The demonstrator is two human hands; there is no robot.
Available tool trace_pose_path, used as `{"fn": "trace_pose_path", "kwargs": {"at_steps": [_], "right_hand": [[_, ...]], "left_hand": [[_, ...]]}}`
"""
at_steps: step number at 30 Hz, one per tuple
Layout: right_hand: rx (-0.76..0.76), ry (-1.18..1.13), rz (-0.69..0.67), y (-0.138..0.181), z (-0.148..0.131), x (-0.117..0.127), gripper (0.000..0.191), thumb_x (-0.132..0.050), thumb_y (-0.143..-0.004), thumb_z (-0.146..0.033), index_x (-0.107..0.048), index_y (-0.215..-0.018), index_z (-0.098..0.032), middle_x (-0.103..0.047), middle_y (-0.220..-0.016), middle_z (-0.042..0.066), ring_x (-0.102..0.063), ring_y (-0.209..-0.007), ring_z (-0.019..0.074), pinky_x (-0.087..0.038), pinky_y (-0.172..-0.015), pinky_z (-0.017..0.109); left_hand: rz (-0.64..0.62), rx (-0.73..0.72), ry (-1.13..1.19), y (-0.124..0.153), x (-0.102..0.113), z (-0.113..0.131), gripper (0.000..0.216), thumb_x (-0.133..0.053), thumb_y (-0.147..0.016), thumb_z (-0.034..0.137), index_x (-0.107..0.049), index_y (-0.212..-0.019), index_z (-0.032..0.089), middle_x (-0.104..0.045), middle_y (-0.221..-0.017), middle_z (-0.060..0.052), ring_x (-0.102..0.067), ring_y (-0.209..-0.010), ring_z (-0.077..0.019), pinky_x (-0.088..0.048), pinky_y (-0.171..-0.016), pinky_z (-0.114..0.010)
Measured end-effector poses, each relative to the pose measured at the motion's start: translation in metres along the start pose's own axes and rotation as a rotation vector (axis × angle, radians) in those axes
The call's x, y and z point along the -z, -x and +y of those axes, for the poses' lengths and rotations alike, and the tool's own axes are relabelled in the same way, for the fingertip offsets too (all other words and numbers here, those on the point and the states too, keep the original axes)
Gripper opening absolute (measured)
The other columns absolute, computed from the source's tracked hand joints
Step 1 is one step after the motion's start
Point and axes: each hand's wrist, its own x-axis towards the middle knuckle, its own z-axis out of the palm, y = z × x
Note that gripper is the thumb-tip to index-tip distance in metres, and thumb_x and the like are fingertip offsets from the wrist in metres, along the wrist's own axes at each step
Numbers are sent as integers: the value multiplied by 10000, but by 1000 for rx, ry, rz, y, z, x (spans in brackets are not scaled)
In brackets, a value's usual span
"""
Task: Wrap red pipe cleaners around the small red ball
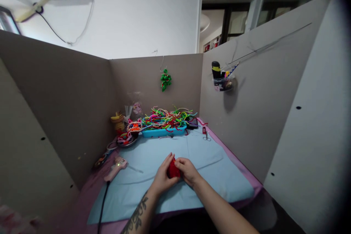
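A small, rounded red object [173,170] sits between my two hands above the blue cloth, near the front of the table. Its exact kind cannot be made out, as my fingers cover much of it. My left hand [163,175] is wrapped round its left side, thumb underneath. The fingers of my right hand [188,172] pinch it from the right. A pink glue gun [117,168] with a small light and a black cord lies to the left of my left hand.
Behind the blue cloth [203,182], a blue tray [164,131] holds many coloured pipe cleaners. Scissors [206,137] lie at the back right. A metal bowl [127,143] stands at the back left. Grey partitions [156,91] enclose three sides; a cup of tools [222,83] hangs right.
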Motion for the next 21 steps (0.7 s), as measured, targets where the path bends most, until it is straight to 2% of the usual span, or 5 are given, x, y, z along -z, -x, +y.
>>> {"fn": "trace_pose_path", "kwargs": {"at_steps": [10, 13, 15, 18, 21], "right_hand": [[10, -47, 13, -1, 1, 0, 366, -816, -612, -428, -560, -601, -167, -565, -541, -37, -460, -486, 92, -358, -523, 230], [21, -112, 48, -2, 0, 1, 378, -830, -594, -421, -539, -602, -180, -567, -550, -37, -478, -494, 103, -377, -531, 239], [52, -187, 99, -4, -2, 2, 380, -834, -589, -421, -534, -622, -191, -579, -579, -36, -509, -526, 117, -409, -562, 253], [65, -235, 128, -6, -4, 2, 384, -834, -588, -433, -537, -660, -201, -605, -623, -29, -539, -561, 132, -437, -577, 268], [7, -159, 72, -6, -1, 0, 379, -817, -608, -454, -554, -682, -192, -625, -662, -10, -566, -593, 142, -473, -612, 297]], "left_hand": [[-6, -6, 44, 0, 1, -3, 855, -773, -586, 190, -457, -1379, 244, -352, -1500, -135, -307, -1380, -335, -237, -1130, -517], [70, 24, 118, -1, -2, -5, 962, -818, -557, 251, -388, -1416, 227, -290, -1525, -153, -278, -1385, -359, -256, -1117, -523], [139, 95, 250, -3, -3, -8, 1033, -822, -564, 276, -297, -1453, 239, -260, -1529, -173, -375, -1328, -358, -353, -1061, -510], [195, 254, 504, -7, -2, -10, 1057, -813, -594, 329, -223, -1467, 247, -429, -1411, -201, -587, -1111, -302, -473, -932, -475], [249, 336, 683, -9, 4, -7, 980, -808, -613, 369, -291, -1426, 190, -634, -1162, -165, -649, -986, -264, -479, -910, -447]]}}
